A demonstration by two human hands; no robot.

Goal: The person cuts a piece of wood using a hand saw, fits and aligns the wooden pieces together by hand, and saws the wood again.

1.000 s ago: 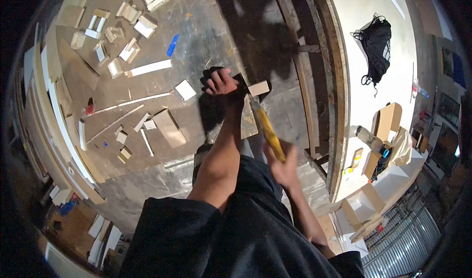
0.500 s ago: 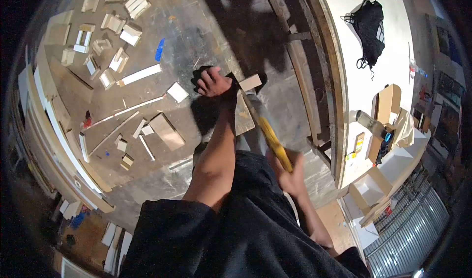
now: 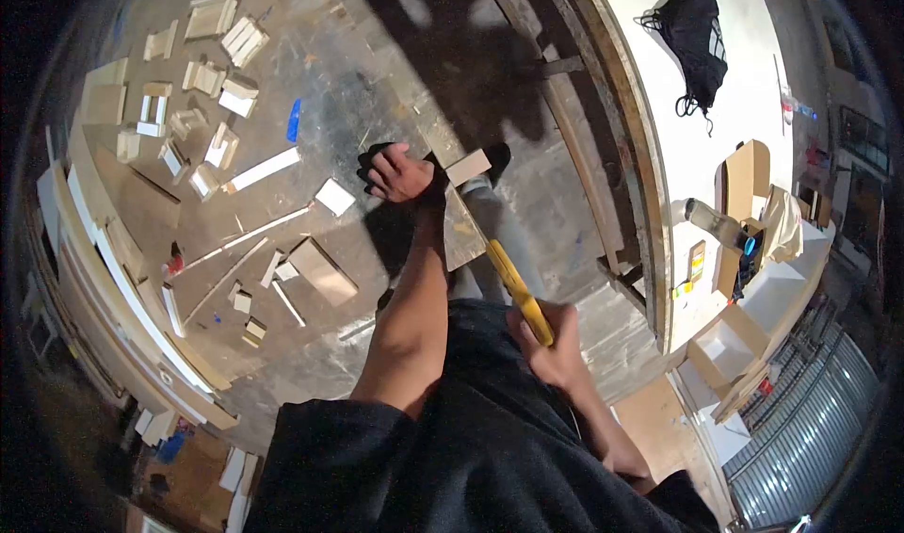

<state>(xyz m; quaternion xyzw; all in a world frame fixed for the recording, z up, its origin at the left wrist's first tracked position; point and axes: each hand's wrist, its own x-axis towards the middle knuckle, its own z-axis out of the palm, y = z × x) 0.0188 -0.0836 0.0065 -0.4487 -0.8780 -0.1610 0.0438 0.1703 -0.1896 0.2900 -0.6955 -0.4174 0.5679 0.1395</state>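
Observation:
My right hand (image 3: 553, 347) is wrapped round the rear of a long yellow handle on a handsaw (image 3: 513, 286). Its thin, dark blade runs forward past the edge of a wooden board (image 3: 460, 234), beside a small pale wood block (image 3: 468, 167). On the board's left side my left hand (image 3: 403, 173) is closed, its fingers curled downward. What lies under those fingers is hidden. The block juts out to the right of the board, close to the left wrist.
Several small wooden pieces (image 3: 212, 15) lie on the floor at left, with white strips (image 3: 264, 170) and a blue tape piece (image 3: 294, 121). At right stands a white-topped table (image 3: 650, 156) carrying a black drawstring bag (image 3: 695, 39), a clear bottle (image 3: 711, 220) and cardboard.
The handsaw's yellow handle has come back toward my body with my right hand. My left hand stays closed by the board. The whole view has shifted slightly.

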